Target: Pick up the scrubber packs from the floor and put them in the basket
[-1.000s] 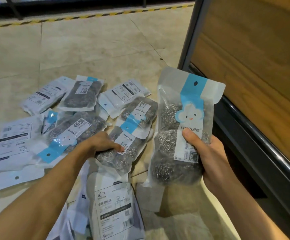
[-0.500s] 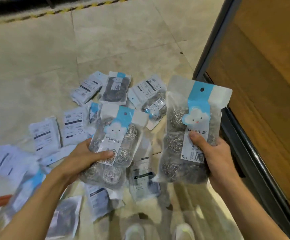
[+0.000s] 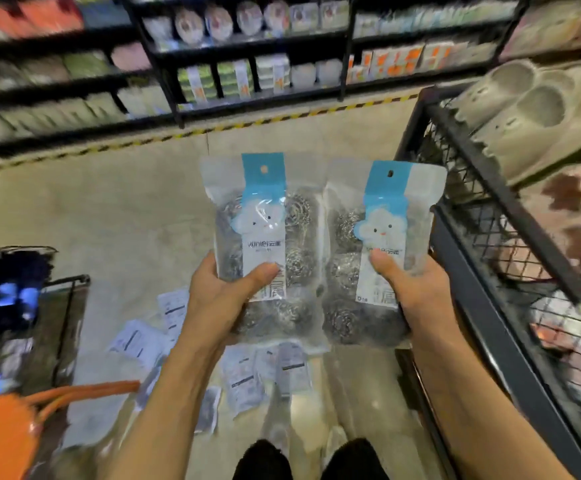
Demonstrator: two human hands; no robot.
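The left hand [image 3: 218,299] grips one scrubber pack [image 3: 264,244] by its lower half, thumb pressed across the front label and fingers wrapped behind. The right hand [image 3: 417,292] holds a second scrubber pack [image 3: 379,251] the same way, thumb on the white label and fingers closed around the back. Both packs stand upright side by side in front of the person, their edges touching or nearly so, blue header strips at the top and the steel wool balls showing through the clear plastic. Just to the right of the second pack stands a black wire basket [image 3: 483,209], its dark rim running from the upper middle toward the lower right corner; neither pack is over it. Below the hands, more packs [image 3: 244,379] lie scattered on the pale tiled floor [image 3: 109,209], most with their white back labels up. An orange basket [image 3: 1,441] with orange handles sits at the lower left edge. Store shelves [image 3: 247,64] filled with blurred goods run along the top, beyond a yellow and black striped line on the floor.
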